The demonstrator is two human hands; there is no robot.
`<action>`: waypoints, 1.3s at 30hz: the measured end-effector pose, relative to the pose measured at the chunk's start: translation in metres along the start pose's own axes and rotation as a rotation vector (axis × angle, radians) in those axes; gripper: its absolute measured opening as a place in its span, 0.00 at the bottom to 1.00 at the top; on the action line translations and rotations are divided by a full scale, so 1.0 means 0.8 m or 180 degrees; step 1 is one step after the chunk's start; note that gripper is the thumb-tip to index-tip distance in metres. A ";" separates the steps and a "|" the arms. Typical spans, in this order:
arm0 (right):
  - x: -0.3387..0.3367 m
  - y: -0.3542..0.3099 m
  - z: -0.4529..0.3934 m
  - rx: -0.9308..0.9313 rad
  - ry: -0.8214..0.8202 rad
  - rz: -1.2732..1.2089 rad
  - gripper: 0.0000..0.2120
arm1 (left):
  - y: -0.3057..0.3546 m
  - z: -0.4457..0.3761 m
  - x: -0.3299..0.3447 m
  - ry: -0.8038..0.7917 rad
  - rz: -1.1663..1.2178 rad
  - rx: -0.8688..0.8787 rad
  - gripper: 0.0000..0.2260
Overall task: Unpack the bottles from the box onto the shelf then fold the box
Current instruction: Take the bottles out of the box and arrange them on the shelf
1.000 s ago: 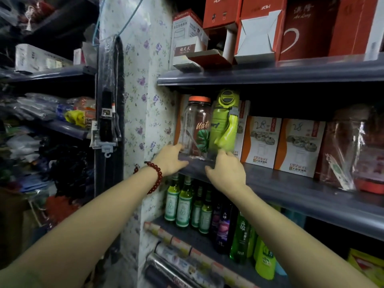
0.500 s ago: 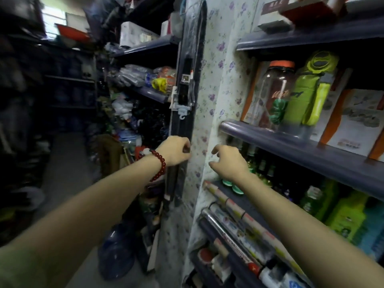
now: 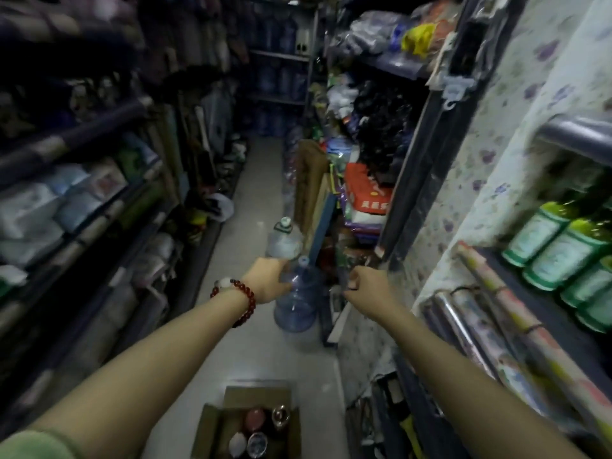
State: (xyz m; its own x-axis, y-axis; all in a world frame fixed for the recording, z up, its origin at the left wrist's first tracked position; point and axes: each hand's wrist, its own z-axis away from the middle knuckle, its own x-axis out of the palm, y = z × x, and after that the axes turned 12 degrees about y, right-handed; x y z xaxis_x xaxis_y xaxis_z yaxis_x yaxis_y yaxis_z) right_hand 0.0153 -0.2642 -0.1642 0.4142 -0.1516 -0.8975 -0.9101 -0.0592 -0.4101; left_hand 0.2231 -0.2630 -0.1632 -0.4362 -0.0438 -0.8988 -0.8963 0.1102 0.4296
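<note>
A second earlier both hands had been at the shelf; now the left hand [image 3: 270, 280] and right hand [image 3: 366, 283] hung loosely curled, empty, above the near box [image 3: 212, 425], where bottles [image 3: 255, 417] remained, so unpacking continued

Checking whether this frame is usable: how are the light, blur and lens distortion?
Head view: dim overall, left shelves nearly black; motion blur smears the green bottles and wrapped rolls at right; wide-angle bending curves the shelf edges; the box on the floor and both forearms stay readable.
</note>
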 end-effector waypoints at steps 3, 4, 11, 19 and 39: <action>0.067 0.015 0.008 0.0100 -0.0260 -0.0121 0.03 | -0.057 0.017 0.048 -0.0263 -0.0043 -0.0382 0.19; 0.089 0.021 0.012 0.0137 -0.0341 -0.0122 0.04 | -0.076 0.021 0.065 -0.0336 -0.0046 -0.0500 0.20; 0.262 0.073 0.041 0.0475 -0.0791 -0.0277 0.13 | -0.196 0.052 0.203 -0.0613 0.0189 -0.1030 0.21; 0.512 0.147 0.102 0.0722 -0.1034 -0.0252 0.16 | -0.344 0.107 0.425 -0.0843 0.0086 -0.1209 0.19; 0.934 0.304 0.145 0.0336 -0.0243 -0.0083 0.24 | -0.579 0.157 0.828 -0.0617 0.0654 -0.0929 0.20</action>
State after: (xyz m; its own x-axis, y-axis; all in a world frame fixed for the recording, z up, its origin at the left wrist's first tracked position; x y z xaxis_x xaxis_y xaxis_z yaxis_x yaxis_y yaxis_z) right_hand 0.1041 -0.2776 -0.9531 0.4408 -0.0757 -0.8944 -0.8947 0.0428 -0.4446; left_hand 0.3591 -0.2181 -0.9685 -0.6104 0.1410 -0.7794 -0.7893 -0.1905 0.5837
